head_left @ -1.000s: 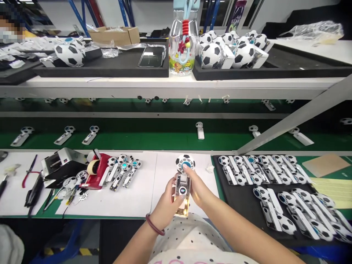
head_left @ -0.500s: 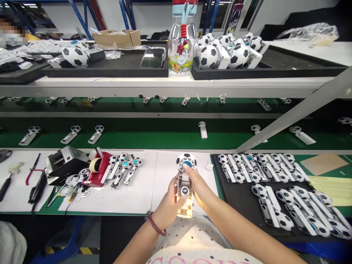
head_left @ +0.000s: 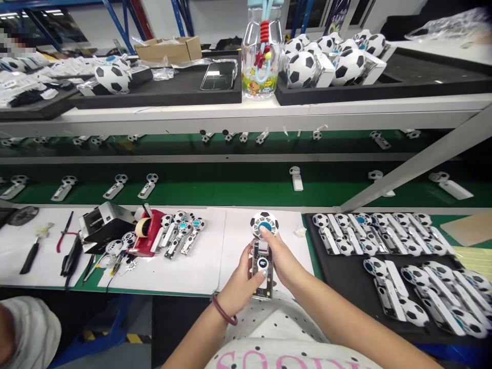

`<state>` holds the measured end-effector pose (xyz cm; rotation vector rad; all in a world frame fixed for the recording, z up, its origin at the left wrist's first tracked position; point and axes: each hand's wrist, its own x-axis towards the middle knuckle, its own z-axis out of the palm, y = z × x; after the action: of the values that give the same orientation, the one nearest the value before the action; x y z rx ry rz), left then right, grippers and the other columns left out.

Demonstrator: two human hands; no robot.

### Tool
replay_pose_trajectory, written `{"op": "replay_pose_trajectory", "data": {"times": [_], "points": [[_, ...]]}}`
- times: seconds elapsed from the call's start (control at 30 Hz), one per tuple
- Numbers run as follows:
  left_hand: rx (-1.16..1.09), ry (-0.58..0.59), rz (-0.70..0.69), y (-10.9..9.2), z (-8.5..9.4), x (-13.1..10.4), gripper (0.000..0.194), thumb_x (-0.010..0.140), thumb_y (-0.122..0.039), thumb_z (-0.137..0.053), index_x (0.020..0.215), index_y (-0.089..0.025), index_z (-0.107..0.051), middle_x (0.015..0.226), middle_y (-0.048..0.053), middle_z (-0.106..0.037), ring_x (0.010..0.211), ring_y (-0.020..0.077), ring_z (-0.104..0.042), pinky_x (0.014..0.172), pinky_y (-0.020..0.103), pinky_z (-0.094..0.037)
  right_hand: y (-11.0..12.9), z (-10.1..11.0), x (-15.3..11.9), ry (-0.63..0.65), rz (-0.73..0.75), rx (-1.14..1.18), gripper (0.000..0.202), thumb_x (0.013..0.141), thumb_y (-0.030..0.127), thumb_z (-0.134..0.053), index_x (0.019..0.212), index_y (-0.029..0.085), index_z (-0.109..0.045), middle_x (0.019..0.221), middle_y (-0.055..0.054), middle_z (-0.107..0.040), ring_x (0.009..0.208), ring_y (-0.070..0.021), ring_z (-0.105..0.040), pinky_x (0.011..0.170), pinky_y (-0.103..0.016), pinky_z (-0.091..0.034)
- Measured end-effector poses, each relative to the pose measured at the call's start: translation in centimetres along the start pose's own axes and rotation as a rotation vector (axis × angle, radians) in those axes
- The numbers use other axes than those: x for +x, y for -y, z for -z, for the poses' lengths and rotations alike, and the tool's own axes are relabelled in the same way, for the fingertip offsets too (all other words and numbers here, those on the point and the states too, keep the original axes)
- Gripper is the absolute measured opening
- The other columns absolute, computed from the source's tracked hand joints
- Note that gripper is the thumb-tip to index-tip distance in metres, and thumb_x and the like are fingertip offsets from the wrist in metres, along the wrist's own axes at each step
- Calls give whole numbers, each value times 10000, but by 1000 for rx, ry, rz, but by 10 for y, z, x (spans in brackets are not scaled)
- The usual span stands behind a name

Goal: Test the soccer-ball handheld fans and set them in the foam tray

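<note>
A soccer-ball-patterned device (head_left: pixel 263 279) is held upright in front of my body, its round head at the top and a clear body with a small lit display below. My left hand (head_left: pixel 244 279) wraps round the lower body, the thumb beside the display. My right hand (head_left: pixel 282 256) grips the upper part, with its thumb on the blue disc of the round head. White paper (head_left: pixel 192 277) lies beneath. Left of my hands, several similar devices (head_left: pixel 185 233) rest beside a red tape dispenser (head_left: pixel 151 233).
A black tray (head_left: pixel 334 277) with rows of similar devices stands at the right. Tools, including a black-handled one (head_left: pixel 29 258), and a black-and-white machine (head_left: pixel 105 220) are at the left. Behind runs a green belt (head_left: pixel 215 184) below a shelf with a bottle (head_left: pixel 261 61). Another person's sleeve (head_left: pixel 34 328) shows lower left.
The warm light in the device's lower body has gone out. The view has shifted, so most surroundings sit further right. Both hands keep hold of the device.
</note>
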<state>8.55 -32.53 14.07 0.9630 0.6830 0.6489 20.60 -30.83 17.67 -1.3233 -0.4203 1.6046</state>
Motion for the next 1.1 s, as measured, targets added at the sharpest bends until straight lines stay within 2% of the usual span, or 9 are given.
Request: {"op": "replay_pose_trajectory", "data": {"times": [0.2, 0.33, 0.43, 0.5, 0.6, 0.7, 0.83, 1.0, 1.1], "points": [[-33, 52, 45, -6, 4, 3, 727, 763, -334, -598, 1326, -281, -141, 1231, 119, -394, 866, 189, -567, 750, 389, -514, 7, 1, 0, 47, 14, -31, 457, 734, 517, -551, 1074, 227, -459, 876, -14, -581, 814, -190, -560, 660, -287, -444], [-70, 45, 115, -8, 4, 3, 828, 740, -382, -614, 1338, -278, -51, 1059, 96, -479, 786, 201, -608, 720, 405, -506, 8, 10, 2, 18, 115, -213, 411, 713, 429, -603, 1031, 201, -477, 954, -24, -575, 911, -199, -526, 793, -311, -409], [-46, 50, 145, -9, 1, 1, 790, 732, -393, -619, 1326, -256, -116, 961, 70, -509, 740, 204, -628, 711, 391, -498, 8, 21, 4, -7, 160, -324, 411, 679, 416, -629, 989, 185, -488, 928, -31, -575, 897, -214, -521, 786, -334, -410], [-47, 55, 136, -10, -2, 0, 755, 729, -400, -619, 1311, -247, -165, 937, 62, -510, 715, 195, -630, 681, 359, -501, 9, 27, 5, 52, 122, -333, 413, 667, 424, -637, 978, 187, -507, 894, -32, -584, 867, -221, -529, 746, -338, -423], [-53, 61, 118, -10, -6, -1, 785, 725, -421, -616, 1325, -256, -137, 920, 57, -511, 692, 178, -619, 632, 327, -506, 12, 33, 4, 234, -44, -253, 387, 674, 417, -643, 972, 182, -564, 822, -31, -603, 804, -209, -553, 724, -328, -425], [-28, 75, 90, -12, -10, 0, 765, 745, -399, -600, 1340, -270, -137, 983, 77, -505, 780, 184, -596, 669, 338, -519, 13, 35, 4, 380, -170, -94, 332, 692, 374, -638, 960, 181, -606, 828, -36, -622, 700, -176, -575, 692, -315, -423], [-36, 101, 41, -18, -13, 1, 682, 763, -353, -590, 1324, -275, -211, 1171, 113, -417, 970, 237, -533, 689, 341, -537, 7, 36, 7, 441, -189, 52, 271, 711, 347, -610, 933, 191, -621, 796, -39, -632, 621, -171, -592, 550, -270, -382], [-22, 103, 60, -21, -11, -1, 702, 765, -363, -584, 1338, -285, -187, 1165, 116, -412, 771, 187, -605, 648, 345, -540, 5, 33, 9, 470, -215, 92, 261, 684, 347, -618, 884, 178, -621, 703, -23, -619, 575, -162, -577, 533, -262, -379], [-39, 85, 50, -20, -11, -2, 720, 760, -383, -586, 1344, -304, -172, 1211, 121, -375, 919, 240, -565, 633, 320, -539, 6, 28, 8, 460, -225, 88, 251, 671, 360, -626, 834, 168, -617, 665, -17, -608, 555, -156, -565, 565, -276, -403]]}}
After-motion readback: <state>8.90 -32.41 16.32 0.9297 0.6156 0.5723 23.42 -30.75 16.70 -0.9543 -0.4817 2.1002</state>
